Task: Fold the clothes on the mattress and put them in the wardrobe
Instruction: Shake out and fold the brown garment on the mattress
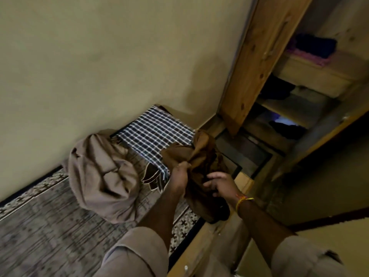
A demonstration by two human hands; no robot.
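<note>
A dark brown garment [201, 156] hangs bunched in the air over the mattress edge. My left hand [180, 171] pinches its upper fold. My right hand [220, 184], with a thread band at the wrist, grips the cloth lower down. A crumpled tan garment [101, 174] lies on the patterned mattress [50, 226] by the wall. A blue and white checked cloth [155, 132] lies flat beyond it. The wooden wardrobe [261, 48] stands open at the right, with folded dark and pink clothes [311, 48] on its shelves.
A plain beige wall [99, 56] runs along the far side of the mattress. The open wardrobe door [319, 140] juts out at the right. A wooden bed frame edge [199, 242] runs beneath my arms. Lower shelves hold more dark clothes [285, 130].
</note>
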